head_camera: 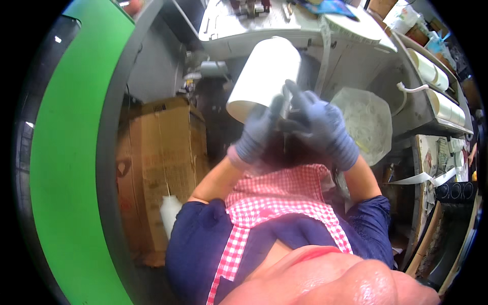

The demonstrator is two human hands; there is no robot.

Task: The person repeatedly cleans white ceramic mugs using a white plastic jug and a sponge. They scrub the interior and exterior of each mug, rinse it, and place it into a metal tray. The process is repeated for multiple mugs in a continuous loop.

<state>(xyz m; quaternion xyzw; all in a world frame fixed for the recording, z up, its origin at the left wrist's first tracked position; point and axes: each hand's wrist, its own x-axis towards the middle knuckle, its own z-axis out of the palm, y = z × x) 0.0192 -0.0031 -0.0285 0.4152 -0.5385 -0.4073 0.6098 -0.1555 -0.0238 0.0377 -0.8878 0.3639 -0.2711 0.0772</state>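
Observation:
A large white plastic bottle [268, 70] is held up in front of me, tilted, its neck end pointing away and its base toward me. Both of my hands wear grey-blue knit gloves with dark fingers. My left hand [259, 131] grips the bottle near its base, on the lower right side. Close beside it, my right hand [318, 120] has bent fingers, with a fingertip at the bottle's right side. Motion blur and the fingers themselves hide whether something small lies between the two hands. A red-and-white checked apron [282, 187] is below them.
A cardboard box [167, 148] stands at left, with another white bottle [170, 213] by it. Further left runs a green machine panel [65, 152]. A translucent plastic bag [366, 122] sits right. Ahead is a worktop [217, 24] with a label reel [354, 28]; white rolls [446, 108] fill a rack.

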